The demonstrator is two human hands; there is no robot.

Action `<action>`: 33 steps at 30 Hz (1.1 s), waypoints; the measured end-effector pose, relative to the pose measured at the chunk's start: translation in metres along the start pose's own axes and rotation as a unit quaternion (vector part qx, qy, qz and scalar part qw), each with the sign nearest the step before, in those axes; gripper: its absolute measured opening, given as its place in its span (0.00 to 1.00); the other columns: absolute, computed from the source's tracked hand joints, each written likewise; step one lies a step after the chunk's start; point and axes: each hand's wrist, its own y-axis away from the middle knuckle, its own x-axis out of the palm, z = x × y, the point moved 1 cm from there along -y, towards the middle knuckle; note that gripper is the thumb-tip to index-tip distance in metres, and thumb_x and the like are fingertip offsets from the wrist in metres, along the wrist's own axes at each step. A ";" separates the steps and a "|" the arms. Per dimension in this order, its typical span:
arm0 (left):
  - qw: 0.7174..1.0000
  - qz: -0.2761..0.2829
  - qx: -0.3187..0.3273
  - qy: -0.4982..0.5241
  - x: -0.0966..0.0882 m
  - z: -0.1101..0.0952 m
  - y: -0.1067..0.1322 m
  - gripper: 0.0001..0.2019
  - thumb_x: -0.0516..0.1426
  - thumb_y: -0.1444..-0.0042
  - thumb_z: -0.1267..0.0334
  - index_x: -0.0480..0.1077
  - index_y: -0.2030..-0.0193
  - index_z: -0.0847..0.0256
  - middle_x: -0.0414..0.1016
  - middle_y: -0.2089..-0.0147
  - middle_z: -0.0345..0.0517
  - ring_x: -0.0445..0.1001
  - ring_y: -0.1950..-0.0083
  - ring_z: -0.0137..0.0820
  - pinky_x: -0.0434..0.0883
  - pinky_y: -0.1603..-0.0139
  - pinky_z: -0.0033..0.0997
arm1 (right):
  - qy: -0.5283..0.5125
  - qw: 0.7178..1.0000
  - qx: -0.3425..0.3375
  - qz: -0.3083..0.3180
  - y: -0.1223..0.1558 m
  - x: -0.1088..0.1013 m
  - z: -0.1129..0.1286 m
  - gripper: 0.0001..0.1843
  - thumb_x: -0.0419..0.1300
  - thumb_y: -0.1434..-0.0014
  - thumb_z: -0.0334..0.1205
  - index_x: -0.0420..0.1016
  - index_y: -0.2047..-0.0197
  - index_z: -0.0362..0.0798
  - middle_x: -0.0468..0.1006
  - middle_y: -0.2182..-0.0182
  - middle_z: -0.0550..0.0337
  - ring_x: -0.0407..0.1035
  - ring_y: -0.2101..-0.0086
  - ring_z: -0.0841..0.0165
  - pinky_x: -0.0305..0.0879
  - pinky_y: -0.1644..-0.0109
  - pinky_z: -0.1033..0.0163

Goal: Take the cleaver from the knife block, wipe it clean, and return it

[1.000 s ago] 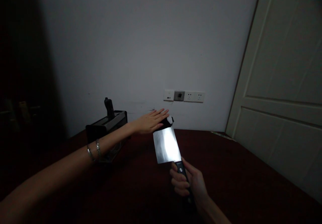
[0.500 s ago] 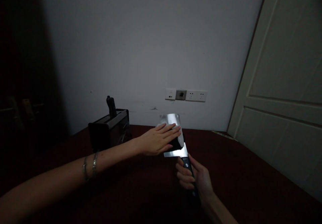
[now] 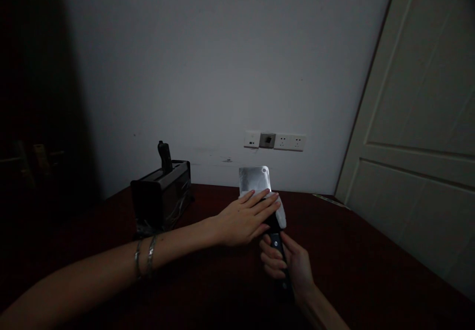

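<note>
A broad steel cleaver (image 3: 253, 177) with a hole in its upper right corner is tilted up over the dark table. Its black riveted handle is wrapped by the fingers of my right hand (image 3: 299, 265). My left hand (image 3: 243, 219) lies flat across the lower blade, fingers stretched out, pressing a white cloth (image 3: 281, 212) against the steel. A dark patch shows under the fingers; I cannot tell whether it is cloth or shadow. The lower part of the blade is hidden by hand and cloth.
A black knife block (image 3: 176, 191) stands to the left, with one black handle (image 3: 164, 157) sticking out of its top. Behind the dark red table (image 3: 356, 251) is a pale wall with sockets (image 3: 289, 142). A white panelled door (image 3: 419, 137) is on the right.
My left hand and the cloth have slid down and right along the blade towards the handle, uncovering more of its upper end. My right hand keeps its grip almost in place.
</note>
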 end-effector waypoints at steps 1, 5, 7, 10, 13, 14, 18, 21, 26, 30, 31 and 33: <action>1.000 -0.005 -0.003 -0.002 0.001 -0.001 -0.003 0.27 0.41 0.38 0.55 0.40 0.35 0.62 0.36 0.32 0.44 0.32 0.32 0.34 0.43 0.36 0.38 | 0.004 1.000 0.006 0.003 0.000 0.000 -0.001 0.14 0.57 0.48 0.45 0.66 0.73 0.41 0.52 0.85 0.72 0.37 0.86 0.82 0.41 0.87 0.77; 1.000 -0.017 -0.008 -0.013 0.004 0.000 -0.018 0.26 0.40 0.38 0.55 0.42 0.35 0.62 0.36 0.32 0.44 0.31 0.32 0.33 0.43 0.36 0.38 | 0.005 0.999 0.028 0.013 -0.002 0.001 -0.004 0.15 0.56 0.47 0.47 0.64 0.74 0.42 0.53 0.85 0.71 0.37 0.87 0.82 0.41 0.88 0.77; 1.000 -0.016 -0.010 -0.017 0.005 0.004 -0.024 0.26 0.40 0.38 0.54 0.42 0.36 0.62 0.36 0.32 0.45 0.32 0.32 0.33 0.43 0.36 0.39 | 0.003 0.999 0.028 0.014 -0.002 0.002 -0.005 0.15 0.56 0.47 0.47 0.64 0.74 0.43 0.53 0.85 0.72 0.37 0.87 0.83 0.41 0.88 0.77; 0.999 -0.016 -0.019 -0.025 0.005 0.016 -0.031 0.26 0.39 0.38 0.54 0.43 0.36 0.62 0.37 0.32 0.46 0.32 0.32 0.33 0.42 0.36 0.40 | 0.005 0.999 0.028 0.018 -0.003 0.003 -0.006 0.15 0.56 0.46 0.47 0.63 0.74 0.43 0.52 0.85 0.72 0.36 0.87 0.82 0.40 0.88 0.77; 0.999 -0.018 -0.037 -0.030 0.004 0.034 -0.035 0.25 0.37 0.37 0.54 0.43 0.36 0.61 0.36 0.32 0.45 0.32 0.32 0.33 0.41 0.36 0.40 | 0.007 0.999 0.029 0.024 -0.002 0.006 -0.006 0.15 0.56 0.46 0.47 0.63 0.74 0.43 0.52 0.85 0.72 0.36 0.87 0.83 0.40 0.88 0.77; 0.998 -0.018 -0.043 -0.030 0.003 0.042 -0.036 0.25 0.37 0.37 0.54 0.43 0.36 0.60 0.36 0.32 0.45 0.32 0.32 0.33 0.42 0.37 0.41 | 0.005 0.999 0.029 0.024 -0.002 0.006 -0.006 0.15 0.56 0.46 0.46 0.64 0.74 0.43 0.52 0.85 0.72 0.37 0.87 0.83 0.40 0.88 0.77; 0.997 -0.022 -0.074 -0.021 0.003 0.072 -0.038 0.25 0.36 0.37 0.54 0.44 0.36 0.59 0.38 0.32 0.44 0.37 0.33 0.36 0.43 0.37 0.43 | -0.013 0.999 0.033 0.016 -0.001 0.008 -0.006 0.14 0.57 0.47 0.46 0.65 0.73 0.42 0.53 0.85 0.72 0.38 0.87 0.83 0.41 0.88 0.78; 0.994 -0.014 -0.109 0.007 0.003 0.090 -0.037 0.25 0.36 0.38 0.53 0.45 0.36 0.61 0.47 0.34 0.49 0.51 0.37 0.38 0.50 0.40 0.42 | -0.024 0.999 0.034 0.014 -0.001 0.008 -0.006 0.14 0.57 0.47 0.45 0.65 0.74 0.41 0.53 0.86 0.72 0.38 0.87 0.84 0.41 0.88 0.78; 0.980 0.009 -0.163 0.109 0.005 0.106 -0.032 0.25 0.35 0.38 0.51 0.55 0.41 0.60 0.67 0.46 0.52 0.68 0.50 0.37 0.63 0.51 0.36 | -0.030 0.999 0.030 0.018 -0.001 0.006 -0.003 0.13 0.56 0.46 0.44 0.66 0.74 0.41 0.53 0.85 0.72 0.39 0.87 0.84 0.41 0.88 0.78; 0.944 -0.035 -0.271 0.184 0.014 0.125 -0.022 0.23 0.39 0.39 0.51 0.63 0.48 0.61 0.71 0.51 0.51 0.69 0.52 0.36 0.64 0.52 0.33 | -0.034 0.999 0.023 0.014 -0.002 0.005 0.000 0.13 0.55 0.46 0.42 0.66 0.73 0.40 0.53 0.85 0.72 0.39 0.87 0.84 0.41 0.88 0.79; 0.930 -0.049 -0.308 0.194 0.018 0.131 -0.018 0.22 0.38 0.39 0.52 0.63 0.48 0.62 0.71 0.51 0.50 0.69 0.52 0.35 0.63 0.51 0.33 | -0.035 0.999 0.016 0.012 -0.002 0.004 0.001 0.13 0.55 0.45 0.42 0.66 0.73 0.40 0.52 0.85 0.71 0.39 0.87 0.84 0.41 0.88 0.79; 0.907 -0.064 -0.366 0.197 0.028 0.141 -0.007 0.23 0.37 0.38 0.54 0.63 0.49 0.64 0.70 0.50 0.51 0.68 0.51 0.34 0.63 0.51 0.32 | -0.034 0.999 0.003 0.006 -0.003 0.003 0.003 0.13 0.54 0.45 0.42 0.66 0.73 0.39 0.52 0.84 0.71 0.40 0.86 0.83 0.42 0.87 0.79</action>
